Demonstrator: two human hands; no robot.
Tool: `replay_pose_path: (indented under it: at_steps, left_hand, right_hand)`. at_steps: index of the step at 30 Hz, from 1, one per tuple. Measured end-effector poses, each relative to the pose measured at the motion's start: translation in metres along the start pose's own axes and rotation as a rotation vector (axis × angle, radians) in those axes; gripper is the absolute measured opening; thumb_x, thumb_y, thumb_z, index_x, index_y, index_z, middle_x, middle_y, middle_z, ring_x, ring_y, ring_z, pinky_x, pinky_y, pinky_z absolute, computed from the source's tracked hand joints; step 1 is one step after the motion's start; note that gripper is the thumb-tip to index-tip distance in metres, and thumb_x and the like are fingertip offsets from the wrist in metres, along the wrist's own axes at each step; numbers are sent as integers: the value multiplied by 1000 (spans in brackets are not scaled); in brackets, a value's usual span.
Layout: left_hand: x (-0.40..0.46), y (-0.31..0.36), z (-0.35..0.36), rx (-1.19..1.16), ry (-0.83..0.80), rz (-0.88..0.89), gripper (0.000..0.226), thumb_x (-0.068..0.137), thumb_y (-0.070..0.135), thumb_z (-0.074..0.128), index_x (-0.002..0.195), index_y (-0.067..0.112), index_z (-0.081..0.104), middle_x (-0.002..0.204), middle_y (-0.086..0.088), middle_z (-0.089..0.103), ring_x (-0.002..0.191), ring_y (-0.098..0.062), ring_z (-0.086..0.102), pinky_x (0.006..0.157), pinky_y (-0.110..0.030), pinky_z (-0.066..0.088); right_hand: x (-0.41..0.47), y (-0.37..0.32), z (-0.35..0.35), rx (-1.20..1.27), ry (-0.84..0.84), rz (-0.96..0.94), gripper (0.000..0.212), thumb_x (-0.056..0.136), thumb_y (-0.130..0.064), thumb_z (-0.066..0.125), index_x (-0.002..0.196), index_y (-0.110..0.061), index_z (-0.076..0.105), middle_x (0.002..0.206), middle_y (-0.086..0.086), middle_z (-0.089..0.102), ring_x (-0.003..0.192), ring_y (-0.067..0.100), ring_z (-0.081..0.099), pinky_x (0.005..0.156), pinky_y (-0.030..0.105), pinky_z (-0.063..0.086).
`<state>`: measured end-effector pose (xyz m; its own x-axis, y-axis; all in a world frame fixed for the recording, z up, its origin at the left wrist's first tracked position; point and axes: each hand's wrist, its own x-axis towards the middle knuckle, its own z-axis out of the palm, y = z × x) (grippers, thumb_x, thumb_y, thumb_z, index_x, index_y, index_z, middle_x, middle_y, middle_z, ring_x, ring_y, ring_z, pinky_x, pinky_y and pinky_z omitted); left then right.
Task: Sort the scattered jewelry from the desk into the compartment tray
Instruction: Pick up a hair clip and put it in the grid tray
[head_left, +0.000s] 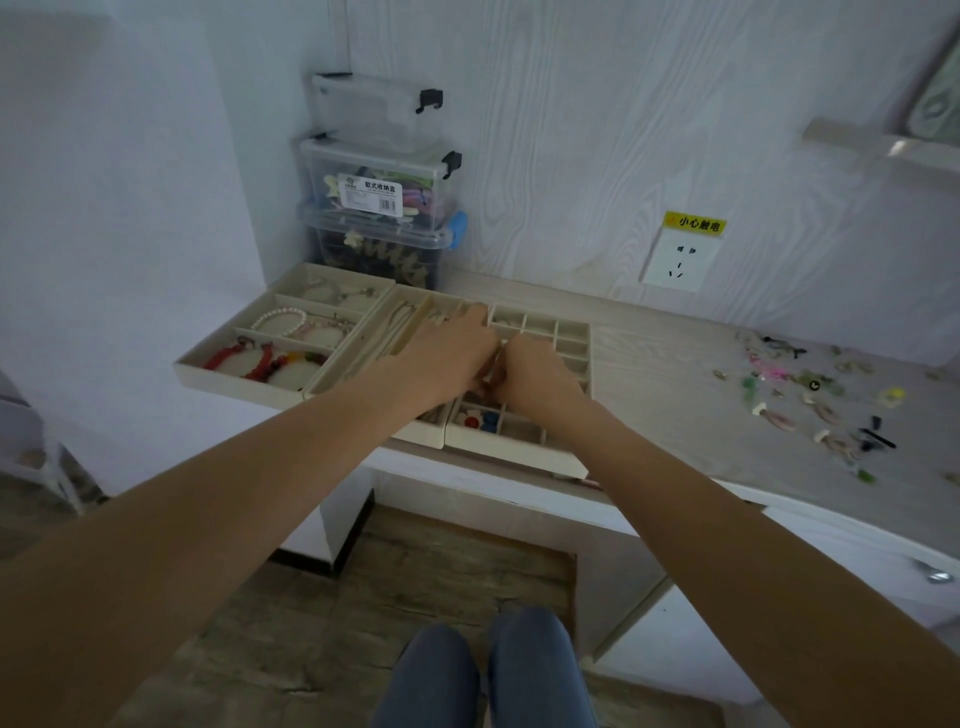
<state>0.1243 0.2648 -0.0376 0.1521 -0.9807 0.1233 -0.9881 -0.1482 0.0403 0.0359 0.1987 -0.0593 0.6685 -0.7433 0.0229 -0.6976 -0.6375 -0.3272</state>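
Observation:
Three cream trays stand side by side at the desk's left end. The left tray (192, 366) holds pearl and red bead bracelets (260, 358). A middle tray (332, 382) has long slots with chains. The small-compartment tray (576, 332) on the right holds a red and a blue piece (480, 421) near its front. My left hand (447, 353) and my right hand (535, 371) meet over the seam between the middle and right trays, fingers curled down into the compartments. What the fingers hold is hidden. Scattered jewelry (810, 395) lies far right on the desk.
Three clear lidded storage boxes (379, 192) are stacked against the wall behind the trays. A wall socket (680, 260) with a yellow label sits above the desk. The grey desk top (665, 374) stretches between trays and scattered pieces. My knees (488, 675) are below the desk edge.

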Motion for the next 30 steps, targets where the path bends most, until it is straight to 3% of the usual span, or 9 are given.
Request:
replay_pose_path:
  at_steps: [4,11,15,17,19,21,25,30]
  left_hand:
    - [-3,-3,-2,-31,9,45,21,90,20,57,106,9,64,122,-7,44,101,-20,53,91,-33,45]
    - [-3,-5,-1,-79,-4,30,23,88,18,62,108,6,65,122,-6,45,100,-20,53,89,-32,45]
    - [-5,-5,-1,-77,-20,14,17,88,18,62,96,5,69,121,-7,43,103,-21,50,91,-36,45]
    - [-6,-5,-3,-77,-12,19,16,87,19,64,94,6,69,120,-7,44,103,-21,50,91,-37,45]
    - [-7,-5,-4,-88,-9,21,15,86,18,64,94,6,69,119,-7,45,101,-21,51,90,-36,46]
    - [-8,-4,-4,-94,2,11,15,86,17,64,95,6,69,119,-6,44,99,-20,52,88,-33,46]
    - [-11,-2,-4,-77,25,2,15,87,15,63,96,4,68,121,-7,43,97,-21,53,83,-32,45]
    - [-8,0,-7,-84,-17,-21,17,88,11,61,102,3,66,127,-11,41,102,-24,54,86,-31,45]
  right_hand:
    - [-1,0,-2,9,-10,12,13,87,-13,58,96,-5,64,92,14,64,85,30,64,70,35,52]
    - [-1,0,-9,8,-70,34,20,83,-19,67,97,-4,67,86,10,62,78,23,59,72,33,50]
    - [-10,2,-33,93,-80,-18,20,88,-14,61,102,-4,72,101,11,68,92,21,62,71,24,44]
    - [-15,6,-44,225,-65,-8,17,88,-12,62,99,-5,72,86,6,67,75,14,58,60,17,40]
    - [-20,11,-50,401,-80,51,11,87,-12,63,92,-4,70,63,0,55,56,9,47,52,16,37]
    - [-26,16,-53,557,-120,114,9,87,-10,64,85,-2,67,57,1,49,51,11,42,47,17,37]
    - [-32,22,-51,904,-237,253,21,89,-4,57,103,11,63,62,8,50,51,12,42,44,18,33]
    - [-37,29,-55,1412,-355,371,19,91,6,47,102,11,62,90,18,58,70,15,61,54,15,52]
